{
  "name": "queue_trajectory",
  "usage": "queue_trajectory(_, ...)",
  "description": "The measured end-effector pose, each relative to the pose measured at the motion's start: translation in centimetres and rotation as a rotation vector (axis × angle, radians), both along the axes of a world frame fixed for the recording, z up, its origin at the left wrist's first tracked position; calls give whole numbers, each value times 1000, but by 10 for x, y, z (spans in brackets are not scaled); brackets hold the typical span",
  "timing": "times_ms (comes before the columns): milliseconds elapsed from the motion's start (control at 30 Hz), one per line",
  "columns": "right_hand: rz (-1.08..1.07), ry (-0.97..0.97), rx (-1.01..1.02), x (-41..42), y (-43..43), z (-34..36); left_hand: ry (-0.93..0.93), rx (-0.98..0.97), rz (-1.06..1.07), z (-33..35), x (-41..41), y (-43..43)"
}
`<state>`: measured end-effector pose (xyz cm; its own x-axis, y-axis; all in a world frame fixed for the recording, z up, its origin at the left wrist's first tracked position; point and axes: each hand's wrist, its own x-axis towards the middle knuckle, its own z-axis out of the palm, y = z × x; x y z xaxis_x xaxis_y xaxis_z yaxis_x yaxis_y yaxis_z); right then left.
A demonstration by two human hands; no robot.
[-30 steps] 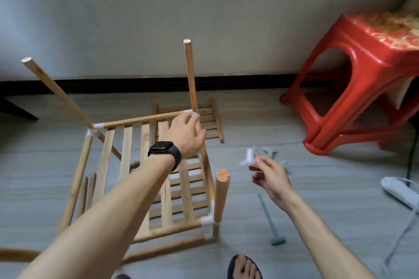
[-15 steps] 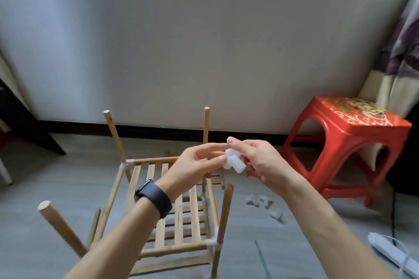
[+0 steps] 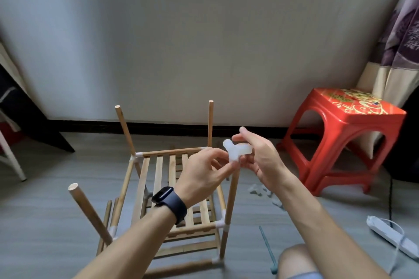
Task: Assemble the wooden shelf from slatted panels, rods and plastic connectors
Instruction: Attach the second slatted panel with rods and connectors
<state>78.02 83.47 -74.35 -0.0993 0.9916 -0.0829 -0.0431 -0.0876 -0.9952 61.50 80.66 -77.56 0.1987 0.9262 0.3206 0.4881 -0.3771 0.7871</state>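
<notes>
Both hands met mid-view, just above the shelf frame [image 3: 172, 151]. L hand [image 3: 204, 172], w/ 1 dark watch [image 3: 170, 204] on its wrist, pinched the lower stub of 1 white plastic connector [image 3: 235, 150] btwn thumb & fingertips. R hand [image 3: 260, 158] gripped the same connector from 3 o'clock, fingers curled behind it, 1 finger sticking up toward 12. The connector was held in the air, not seated on any rod.

The frame stood on the floor below the hands. Its upper slatted panel [image 3: 158, 174] had a 2nd slatted layer showing beneath. 4 rods rose from its corners:
- far-left rod [image 3: 125, 129] at 11 o'clock
- far-right rod [image 3: 210, 122] at 12
- near-left rod [image 3: 88, 210] at 8, leaning outward
- near-right rod [image 3: 230, 206] at 6, its top right under the connector

At least 4 white joints showed on the frame.

Loose connectors [image 3: 260, 190] lay at 4 o'clock of the frame, too blurred to count. Also on the floor were:
- 1 red stool [image 3: 353, 102] at 2 o'clock
- 1 teal tool [image 3: 268, 249] at 5
- 1 power strip [image 3: 390, 235] at 4
</notes>
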Motion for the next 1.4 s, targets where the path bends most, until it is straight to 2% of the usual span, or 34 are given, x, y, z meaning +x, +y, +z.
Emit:
queue_trajectory(133, 43, 64, 35, 9, -3, -9, 44, 89, 76, -12, 2, 0)
queue_trajectory(333, 65, 222, 27, 18, -2, -15, -10, 120, 169, -15, 8, 1)
queue_trajectory(467, 89, 198, 27, 20, 1, -21, -43, 42, 146, -15, 11, 3)
queue_trajectory(600, 97, 170, 63, 25, 3, -25, -38, -164, 39, -7, 3, 6)
queue_trajectory(700, 148, 114, 106, 26, 4, -27, -162, -269, 30, 1, -9, 8)
queue_trajectory(833, 213, 69, 112, 27, 4, -29, -87, -188, -46, 5, -19, 1)
queue_trajectory(1000, 263, 37, 41, 28, 7, -31, -40, -139, -13, 5, -19, -5)
queue_trajectory(1167, 440, -45, -2, 31, 6, -28, -82, -165, -14, 6, -20, -5)
queue_trajectory(1400, 495, -64, 11, 34, 7, -28, -121, -210, -17, 10, -19, -3)
